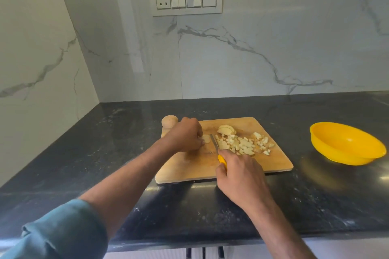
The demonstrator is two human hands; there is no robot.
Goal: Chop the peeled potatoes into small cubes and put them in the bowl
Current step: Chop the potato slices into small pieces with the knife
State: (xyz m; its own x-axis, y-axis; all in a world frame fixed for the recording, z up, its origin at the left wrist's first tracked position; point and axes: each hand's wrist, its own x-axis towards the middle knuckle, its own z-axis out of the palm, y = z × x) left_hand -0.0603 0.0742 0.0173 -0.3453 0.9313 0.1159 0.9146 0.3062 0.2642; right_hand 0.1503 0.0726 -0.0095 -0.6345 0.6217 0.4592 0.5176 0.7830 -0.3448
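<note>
Chopping step under way: left hand pinches a potato piece on the cutting board; right hand grips the knife, blade against it. Cubes heaped mid-board, right of the blade. Next, judged: further cuts, then moving the cubes to the yellow bowl, right of the board, apparently empty.

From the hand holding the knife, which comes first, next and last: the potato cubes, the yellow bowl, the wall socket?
From the right hand:
1. Potato cubes, just beyond it on the board.
2. Yellow bowl, off to the right.
3. Wall socket, up on the back wall.
</note>
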